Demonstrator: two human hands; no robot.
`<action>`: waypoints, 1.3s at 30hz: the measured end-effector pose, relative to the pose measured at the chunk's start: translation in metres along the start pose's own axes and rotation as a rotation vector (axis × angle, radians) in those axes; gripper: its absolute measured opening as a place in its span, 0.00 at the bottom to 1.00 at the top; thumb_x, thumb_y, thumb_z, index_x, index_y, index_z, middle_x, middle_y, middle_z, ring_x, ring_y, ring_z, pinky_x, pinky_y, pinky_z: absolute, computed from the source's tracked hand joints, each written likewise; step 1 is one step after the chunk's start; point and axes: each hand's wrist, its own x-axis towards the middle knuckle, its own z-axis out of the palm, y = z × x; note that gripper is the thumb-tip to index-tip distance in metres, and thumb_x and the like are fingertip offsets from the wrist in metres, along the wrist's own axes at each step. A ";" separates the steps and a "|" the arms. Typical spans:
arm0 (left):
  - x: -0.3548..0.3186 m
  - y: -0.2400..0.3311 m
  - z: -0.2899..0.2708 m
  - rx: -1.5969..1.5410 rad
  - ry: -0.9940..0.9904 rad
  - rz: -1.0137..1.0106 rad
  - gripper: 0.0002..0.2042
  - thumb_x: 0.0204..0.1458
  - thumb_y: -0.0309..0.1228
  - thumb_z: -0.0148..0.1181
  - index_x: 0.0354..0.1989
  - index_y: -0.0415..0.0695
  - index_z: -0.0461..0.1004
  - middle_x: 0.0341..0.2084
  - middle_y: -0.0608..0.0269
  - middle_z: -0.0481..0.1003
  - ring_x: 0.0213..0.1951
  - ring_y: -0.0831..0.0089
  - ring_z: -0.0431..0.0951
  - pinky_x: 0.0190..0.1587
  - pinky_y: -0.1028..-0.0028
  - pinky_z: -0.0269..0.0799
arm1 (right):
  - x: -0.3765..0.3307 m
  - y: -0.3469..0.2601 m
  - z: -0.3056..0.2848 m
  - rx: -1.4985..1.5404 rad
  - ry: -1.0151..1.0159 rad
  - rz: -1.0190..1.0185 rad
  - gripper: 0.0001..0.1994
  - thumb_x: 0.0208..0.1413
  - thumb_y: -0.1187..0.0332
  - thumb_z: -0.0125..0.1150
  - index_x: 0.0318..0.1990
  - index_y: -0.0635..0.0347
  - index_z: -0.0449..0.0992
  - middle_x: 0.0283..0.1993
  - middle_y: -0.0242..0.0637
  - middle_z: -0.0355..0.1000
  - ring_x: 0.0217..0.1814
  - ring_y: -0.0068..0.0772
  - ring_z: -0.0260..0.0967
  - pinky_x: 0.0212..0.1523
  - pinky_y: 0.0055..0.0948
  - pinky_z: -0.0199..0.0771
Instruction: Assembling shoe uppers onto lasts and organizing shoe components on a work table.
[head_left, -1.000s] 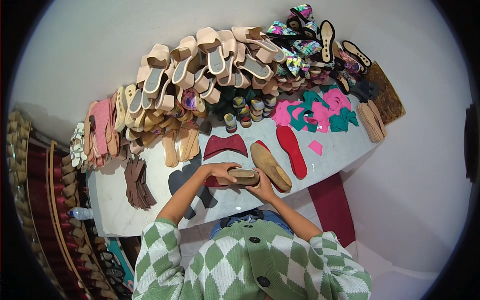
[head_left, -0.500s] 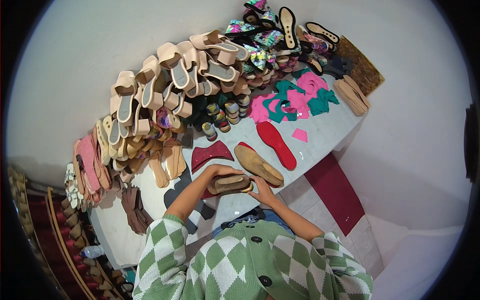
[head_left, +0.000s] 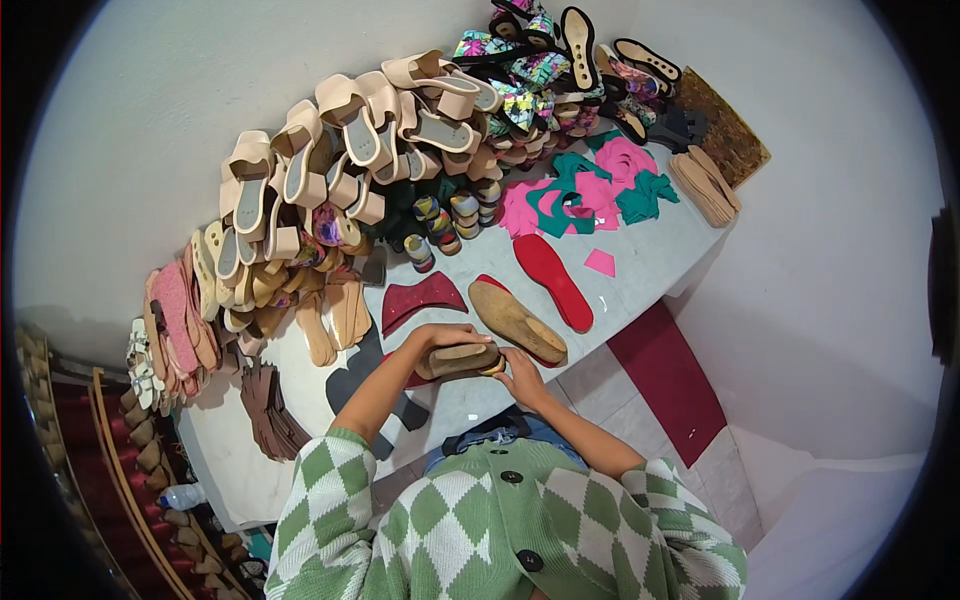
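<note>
At the front edge of the table, a brown shoe last [head_left: 458,362] with a red piece under it is between my two hands. My left hand [head_left: 450,337] is closed over its far side, fingers lying along the top. On its right end, my right hand [head_left: 522,378] has thumb and fingers pressed around the tip. Just beyond lies a second shoe last [head_left: 512,318], red showing along its rim. A flat red insole [head_left: 553,283] rests to the right of that one. Behind my left hand is a dark red glittery upper piece [head_left: 424,304].
Beige heeled sandals [head_left: 365,140] are piled along the wall. Pink and teal cut scraps [head_left: 590,195] lie at the far right, beside stacked tan insoles [head_left: 703,188]. Dark grey pieces [head_left: 365,395] and brown strips [head_left: 272,415] lie to the left. A bottle [head_left: 183,497] stands below the table's left edge.
The shoe last in my hands has tilted slightly, and my right hand has shifted a little around its tip. The things on the table have stayed in place.
</note>
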 end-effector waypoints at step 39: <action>0.003 -0.011 0.003 -0.012 0.139 0.043 0.37 0.36 0.62 0.58 0.43 0.38 0.68 0.33 0.56 0.70 0.39 0.69 0.69 0.43 0.74 0.63 | 0.014 0.005 0.002 0.032 0.029 -0.028 0.24 0.38 0.79 0.61 0.47 0.63 0.64 0.45 0.47 0.66 0.49 0.49 0.63 0.47 0.38 0.64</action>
